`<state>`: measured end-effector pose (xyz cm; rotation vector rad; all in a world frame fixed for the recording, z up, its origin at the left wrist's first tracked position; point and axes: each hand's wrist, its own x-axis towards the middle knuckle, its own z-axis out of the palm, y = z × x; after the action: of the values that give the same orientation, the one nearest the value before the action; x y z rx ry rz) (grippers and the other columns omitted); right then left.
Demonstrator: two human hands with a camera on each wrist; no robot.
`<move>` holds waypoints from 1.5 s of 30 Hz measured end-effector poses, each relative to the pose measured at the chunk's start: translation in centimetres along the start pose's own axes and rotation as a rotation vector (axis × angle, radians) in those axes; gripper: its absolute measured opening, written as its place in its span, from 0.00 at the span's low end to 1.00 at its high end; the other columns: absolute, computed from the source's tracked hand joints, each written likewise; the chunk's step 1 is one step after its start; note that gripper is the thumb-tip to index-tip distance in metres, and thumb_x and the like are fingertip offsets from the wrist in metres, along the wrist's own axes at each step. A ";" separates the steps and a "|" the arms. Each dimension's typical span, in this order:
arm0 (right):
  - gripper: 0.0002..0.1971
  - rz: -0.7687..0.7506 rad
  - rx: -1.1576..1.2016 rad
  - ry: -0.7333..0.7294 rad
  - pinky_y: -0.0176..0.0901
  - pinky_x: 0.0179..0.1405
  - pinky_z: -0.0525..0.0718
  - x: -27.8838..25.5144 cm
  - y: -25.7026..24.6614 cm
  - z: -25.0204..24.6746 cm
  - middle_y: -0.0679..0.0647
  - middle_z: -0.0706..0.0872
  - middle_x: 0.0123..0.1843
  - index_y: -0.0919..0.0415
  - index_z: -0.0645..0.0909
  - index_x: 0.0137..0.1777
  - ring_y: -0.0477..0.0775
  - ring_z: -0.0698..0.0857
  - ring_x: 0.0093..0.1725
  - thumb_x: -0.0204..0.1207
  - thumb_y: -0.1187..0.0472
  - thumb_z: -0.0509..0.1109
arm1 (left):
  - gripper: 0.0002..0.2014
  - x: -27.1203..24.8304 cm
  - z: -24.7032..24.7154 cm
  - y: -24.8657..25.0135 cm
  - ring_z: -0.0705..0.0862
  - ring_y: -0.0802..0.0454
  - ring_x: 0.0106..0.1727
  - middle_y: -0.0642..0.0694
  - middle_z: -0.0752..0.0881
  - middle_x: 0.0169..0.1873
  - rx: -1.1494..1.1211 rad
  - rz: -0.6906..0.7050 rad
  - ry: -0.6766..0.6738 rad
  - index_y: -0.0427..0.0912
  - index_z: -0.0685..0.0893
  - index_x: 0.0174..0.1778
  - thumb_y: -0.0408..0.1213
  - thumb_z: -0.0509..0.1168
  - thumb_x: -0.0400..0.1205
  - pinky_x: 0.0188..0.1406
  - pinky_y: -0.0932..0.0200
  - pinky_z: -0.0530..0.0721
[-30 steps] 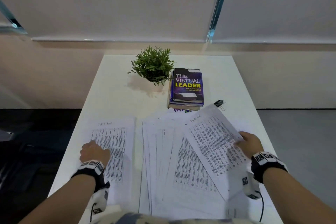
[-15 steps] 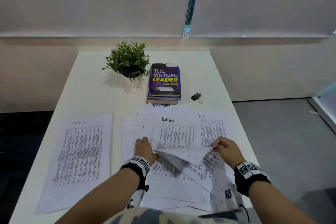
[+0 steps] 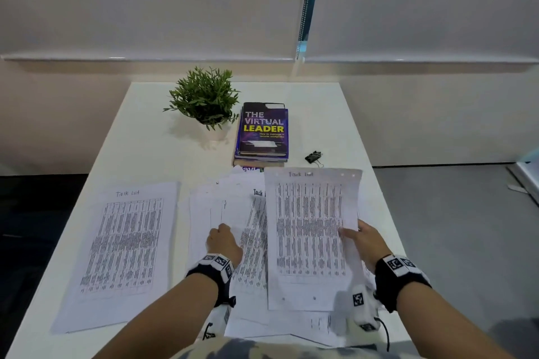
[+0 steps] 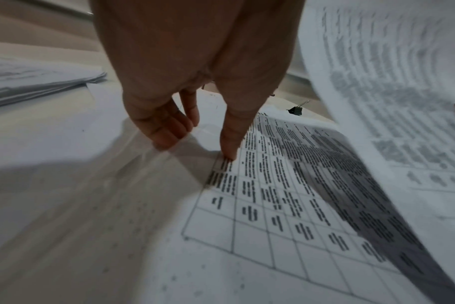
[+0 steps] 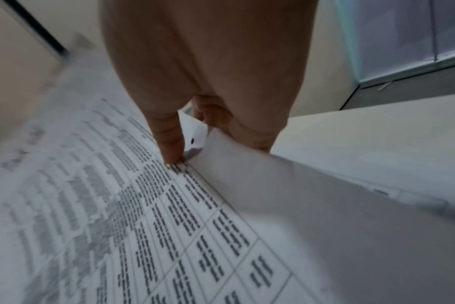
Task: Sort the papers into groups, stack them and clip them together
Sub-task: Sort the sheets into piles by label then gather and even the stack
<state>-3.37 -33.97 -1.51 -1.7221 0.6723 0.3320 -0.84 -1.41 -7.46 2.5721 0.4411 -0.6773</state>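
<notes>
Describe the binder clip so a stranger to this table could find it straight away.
Start at the stack of books topped by the purple "The Virtual Leader", beside the potted plant at the far end of the white table. Just right of the books' near corner lies the black binder clip. It is the only small dark object there, beyond the spread papers.

Left hand (image 3: pixel 224 242) presses down on extended fingers (image 4: pixel 229 144); right hand (image 3: pixel 368 243) pinches, raised.

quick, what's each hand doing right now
Left hand: open, fingertips pressing on the middle pile of papers.
Right hand: pinch grip on the edge of a lifted Task List sheet.
</notes>
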 end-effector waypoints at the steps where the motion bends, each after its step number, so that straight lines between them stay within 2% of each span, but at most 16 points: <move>1: 0.03 0.012 -0.054 -0.005 0.53 0.52 0.85 0.3 0.5 0.5 0.58 0.91 0.48 0.61 0.86 0.46 0.60 0.88 0.48 0.77 0.62 0.73 | 0.30 0.1 0.0 -0.2 0.77 0.38 0.68 0.35 0.74 0.67 -0.033 -0.011 0.005 0.35 0.68 0.71 0.38 0.72 0.76 0.68 0.50 0.78; 7: 0.09 0.079 -0.199 -0.087 0.57 0.61 0.84 0.4 2.3 3.6 0.58 0.89 0.54 0.61 0.85 0.55 0.62 0.87 0.55 0.77 0.60 0.73 | 0.10 0.1 -0.6 -1.5 0.84 0.43 0.53 0.41 0.82 0.54 -0.195 0.017 -0.021 0.40 0.76 0.55 0.27 0.65 0.79 0.53 0.52 0.86; 10: 0.13 0.089 -0.208 -0.113 0.58 0.62 0.84 0.1 2.4 4.9 0.60 0.89 0.56 0.65 0.84 0.58 0.63 0.87 0.56 0.75 0.62 0.75 | 0.13 -0.5 -0.7 -1.5 0.83 0.44 0.47 0.43 0.81 0.45 -0.340 0.003 -0.003 0.41 0.72 0.54 0.24 0.64 0.78 0.51 0.47 0.87; 13: 0.24 0.092 -0.204 -0.123 0.58 0.65 0.82 0.4 2.7 6.0 0.61 0.88 0.60 0.68 0.81 0.62 0.63 0.85 0.61 0.69 0.58 0.79 | 0.19 -1.1 -0.9 -0.8 0.81 0.47 0.47 0.45 0.81 0.47 -0.489 -0.005 -0.044 0.40 0.72 0.61 0.26 0.69 0.76 0.41 0.59 0.80; 15: 0.21 0.080 -0.174 -0.096 0.53 0.62 0.81 0.4 2.4 6.5 0.59 0.87 0.57 0.68 0.78 0.60 0.61 0.85 0.58 0.69 0.63 0.80 | 0.19 -1.7 -1.4 0.2 0.82 0.49 0.42 0.46 0.83 0.46 -0.612 -0.008 -0.110 0.40 0.74 0.63 0.27 0.68 0.77 0.36 0.61 0.78; 19: 0.19 0.082 -0.108 -0.041 0.47 0.55 0.80 0.8 2.0 6.5 0.60 0.87 0.55 0.65 0.80 0.60 0.60 0.85 0.54 0.70 0.70 0.78 | 0.07 -2.0 -2.0 1.1 0.72 0.54 0.29 0.47 0.75 0.34 -0.502 0.135 -0.229 0.39 0.79 0.46 0.23 0.63 0.77 0.25 0.64 0.71; 21: 0.13 0.051 -0.136 -0.054 0.44 0.46 0.81 0.8 1.8 5.9 0.62 0.89 0.54 0.67 0.84 0.57 0.59 0.86 0.49 0.73 0.70 0.76 | 0.06 -1.9 -2.0 0.9 0.71 0.49 0.31 0.43 0.73 0.35 -0.424 0.181 -0.244 0.38 0.78 0.41 0.24 0.60 0.76 0.29 0.60 0.72; 23: 0.11 0.017 -0.143 -0.040 0.41 0.39 0.79 0.9 1.7 4.9 0.62 0.89 0.52 0.66 0.85 0.56 0.57 0.85 0.46 0.74 0.70 0.75 | 0.07 -1.6 -1.7 0.4 0.80 0.45 0.41 0.43 0.80 0.42 -0.277 0.191 -0.127 0.43 0.83 0.40 0.28 0.61 0.77 0.42 0.57 0.80; 25: 0.11 -0.014 -0.139 -0.021 0.44 0.43 0.81 1.1 1.7 3.8 0.62 0.90 0.51 0.65 0.86 0.55 0.60 0.86 0.48 0.73 0.69 0.75 | 0.11 -1.4 -1.5 -0.4 0.83 0.44 0.58 0.43 0.80 0.57 -0.153 0.129 -0.006 0.46 0.85 0.56 0.33 0.65 0.79 0.54 0.59 0.80; 27: 0.10 -0.031 -0.139 -0.012 0.51 0.54 0.83 1.3 1.9 2.9 0.60 0.91 0.50 0.63 0.87 0.53 0.62 0.87 0.52 0.71 0.68 0.77 | 0.22 -1.0 -1.2 -1.2 0.77 0.42 0.68 0.40 0.74 0.66 -0.082 0.081 0.019 0.41 0.77 0.70 0.39 0.69 0.80 0.63 0.57 0.77; 30: 0.11 -0.040 -0.129 -0.008 0.51 0.57 0.82 1.0 1.7 2.0 0.56 0.91 0.47 0.60 0.87 0.49 0.60 0.87 0.51 0.69 0.70 0.79 | 0.35 -0.5 -0.7 -1.5 0.74 0.40 0.72 0.37 0.70 0.71 -0.058 0.053 0.005 0.37 0.66 0.76 0.43 0.73 0.77 0.70 0.52 0.75; 33: 0.10 -0.056 -0.114 -0.001 0.47 0.50 0.82 0.7 1.9 1.6 0.59 0.92 0.47 0.61 0.88 0.47 0.62 0.88 0.52 0.68 0.72 0.78 | 0.41 -0.2 -0.7 -1.4 0.75 0.40 0.70 0.36 0.68 0.70 -0.108 0.038 -0.018 0.37 0.62 0.77 0.40 0.78 0.73 0.67 0.54 0.78; 36: 0.12 -0.047 -0.089 0.003 0.44 0.45 0.81 0.6 2.3 1.5 0.59 0.92 0.48 0.62 0.88 0.48 0.62 0.88 0.51 0.67 0.74 0.78 | 0.36 0.3 -0.7 -1.4 0.79 0.42 0.62 0.39 0.73 0.64 -0.178 0.007 -0.052 0.37 0.66 0.71 0.34 0.78 0.71 0.60 0.54 0.82; 39: 0.13 -0.046 -0.087 -0.004 0.45 0.47 0.81 0.4 2.4 1.4 0.58 0.92 0.47 0.60 0.87 0.48 0.61 0.88 0.50 0.66 0.74 0.79 | 0.21 0.4 -0.6 -1.5 0.81 0.47 0.46 0.47 0.77 0.44 -0.228 0.030 -0.054 0.40 0.69 0.60 0.26 0.70 0.75 0.49 0.51 0.86; 42: 0.13 -0.046 -0.105 -0.008 0.47 0.50 0.82 0.5 2.5 1.3 0.60 0.91 0.48 0.61 0.87 0.47 0.62 0.88 0.50 0.65 0.74 0.79 | 0.11 -0.1 -0.5 -1.2 0.76 0.52 0.34 0.48 0.76 0.37 -0.133 0.137 -0.034 0.43 0.71 0.46 0.22 0.61 0.77 0.33 0.56 0.81; 45: 0.13 -0.054 -0.119 -0.014 0.44 0.45 0.81 0.5 2.2 1.2 0.60 0.90 0.47 0.61 0.86 0.46 0.62 0.87 0.50 0.66 0.75 0.78 | 0.15 -0.9 -0.4 -0.7 0.80 0.49 0.46 0.47 0.78 0.46 -0.047 0.197 0.046 0.53 0.74 0.34 0.25 0.63 0.76 0.41 0.53 0.86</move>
<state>-4.09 -33.24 -3.85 -1.8456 0.6043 0.3519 -1.76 -0.76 -6.92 2.5478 0.2105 -0.5327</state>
